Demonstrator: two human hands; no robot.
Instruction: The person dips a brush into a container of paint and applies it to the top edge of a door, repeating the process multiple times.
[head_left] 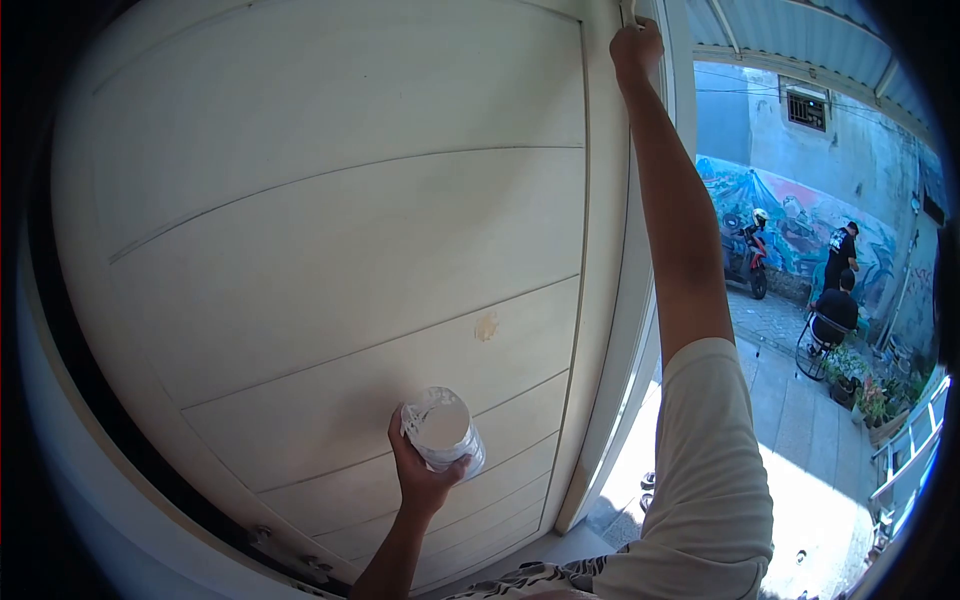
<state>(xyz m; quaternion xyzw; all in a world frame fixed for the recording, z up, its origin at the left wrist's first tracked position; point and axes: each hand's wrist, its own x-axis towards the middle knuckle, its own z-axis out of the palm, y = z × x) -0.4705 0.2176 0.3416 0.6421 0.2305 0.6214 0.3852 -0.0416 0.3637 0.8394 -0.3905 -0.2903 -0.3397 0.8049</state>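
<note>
My left hand (425, 475) is wrapped round a clear plastic tub of off-white paint (443, 425), with paint smeared on its inner wall. The tub is held up in front of a cream panelled door (370, 230). High up at the door's right edge, my right hand (638, 48) is closed on a slim pale tool that looks like a paintbrush (628, 12). Its tip is cut off by the top of the view. A rough pale patch (486, 326) marks the door above the tub.
A white door frame (682, 80) runs beside my right arm. Outside, one person stands (840, 255) and another sits on a chair (832, 310) near a motorbike (745, 255) and a mural wall. Potted plants (850, 370) line the paved alley. Footwear (647, 490) lies by the doorway.
</note>
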